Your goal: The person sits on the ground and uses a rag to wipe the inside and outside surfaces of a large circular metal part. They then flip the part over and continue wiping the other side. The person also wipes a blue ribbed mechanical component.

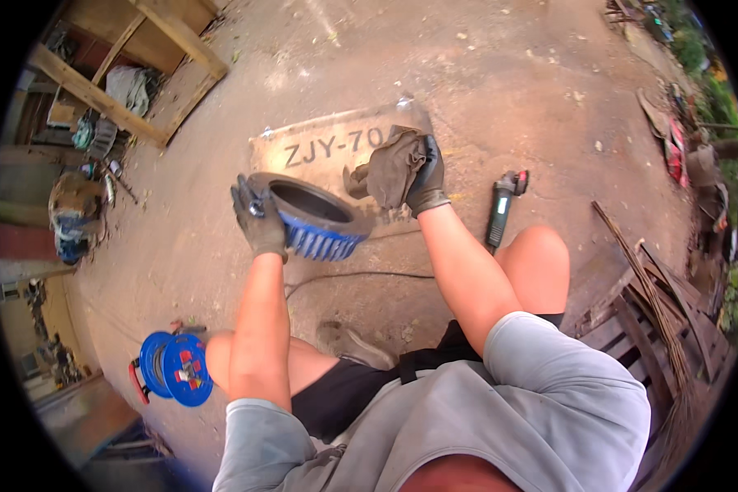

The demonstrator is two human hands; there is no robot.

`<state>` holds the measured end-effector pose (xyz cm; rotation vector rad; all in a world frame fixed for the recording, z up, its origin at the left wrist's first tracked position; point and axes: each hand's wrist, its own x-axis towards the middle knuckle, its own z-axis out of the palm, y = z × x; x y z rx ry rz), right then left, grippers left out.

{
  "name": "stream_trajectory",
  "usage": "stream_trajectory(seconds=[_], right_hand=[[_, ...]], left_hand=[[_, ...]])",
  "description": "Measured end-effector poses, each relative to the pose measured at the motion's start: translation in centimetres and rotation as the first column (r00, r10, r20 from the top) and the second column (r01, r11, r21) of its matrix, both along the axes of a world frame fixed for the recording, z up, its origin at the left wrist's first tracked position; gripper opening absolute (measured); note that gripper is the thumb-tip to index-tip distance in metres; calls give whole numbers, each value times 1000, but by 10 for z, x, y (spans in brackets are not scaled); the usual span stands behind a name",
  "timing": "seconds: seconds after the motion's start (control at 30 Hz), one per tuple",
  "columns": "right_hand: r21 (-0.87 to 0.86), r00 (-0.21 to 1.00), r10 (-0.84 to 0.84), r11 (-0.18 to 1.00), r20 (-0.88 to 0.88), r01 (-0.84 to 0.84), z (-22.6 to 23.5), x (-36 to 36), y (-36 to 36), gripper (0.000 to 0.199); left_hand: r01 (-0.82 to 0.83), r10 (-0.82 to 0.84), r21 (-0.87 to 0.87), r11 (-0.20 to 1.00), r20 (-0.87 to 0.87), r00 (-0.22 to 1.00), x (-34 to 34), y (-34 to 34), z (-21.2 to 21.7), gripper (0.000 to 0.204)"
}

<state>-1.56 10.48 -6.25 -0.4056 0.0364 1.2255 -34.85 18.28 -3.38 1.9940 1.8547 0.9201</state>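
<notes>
My left hand [258, 217], in a dark grey glove, grips the rim of a round ring-shaped part [316, 215] that is blue with ribbed sides and a dark top. It is held tilted above the ground. My right hand [426, 179], also gloved, clutches a crumpled brown rag [389, 168] just right of the ring's upper edge. A flat metal plate [320, 148] with painted lettering lies on the dirt beneath both hands.
An angle grinder [503, 205] lies on the ground to the right, its cable [361, 276] running under my arms. A blue cable reel [175, 367] stands at lower left. Wooden pallets [656, 320] lie right, a timber frame [131, 74] upper left.
</notes>
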Motion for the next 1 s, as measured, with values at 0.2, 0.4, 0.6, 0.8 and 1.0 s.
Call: stream_trajectory(seconds=[0.2,0.4,0.6,0.8,1.0], right_hand=[[-74,987,-90,992,136,100,60,1,2,74],[-167,982,-55,982,178,85,67,-18,12,81],[-347,968,-17,932,250,106,72,-15,45,68],[-451,927,-68,859,368,242,17,-94,138,44],[-285,374,260,959,890,11,-6,-227,184,49]], left_hand=[[20,185,-389,921,480,857,-44,7,-1,65],[149,76,-327,933,586,807,-39,28,5,65],[143,-16,-251,957,449,893,-37,33,-20,71],[134,71,-303,943,581,811,-24,20,0,63],[169,116,-380,909,622,774,-25,11,-4,60]])
